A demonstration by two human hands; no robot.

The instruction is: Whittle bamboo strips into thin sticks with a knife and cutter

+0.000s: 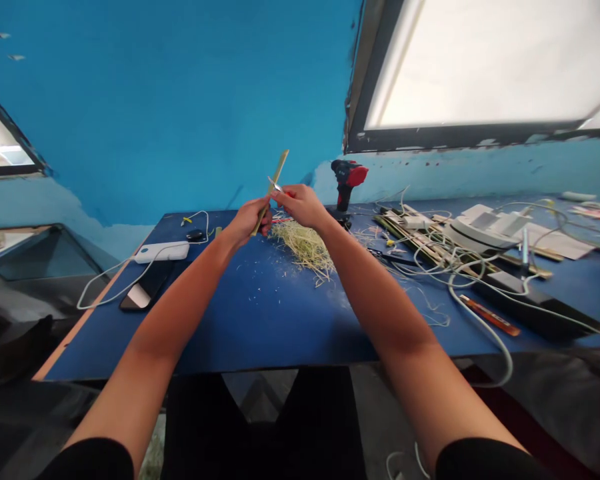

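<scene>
My left hand [253, 218] is wrapped round a thin yellowish-green strip [282, 162], which slants up and to the right above the blue table. My right hand [303, 204] grips a small knife [274, 185] with a short, shiny blade; a bit of red handle shows at its fingers. The blade lies against the strip, just above my left hand. Both hands are close together over the far half of the table. Behind my right forearm is a pile of thin, pale shavings [307, 248].
A red and black drill [349, 177] stands near the wall. Tangled white cables [455, 263], long strips and an orange cutter [490, 315] lie at the right. A white power strip [162, 251] and a phone [145, 287] sit at the left. The blue table [275, 333] ends before my legs.
</scene>
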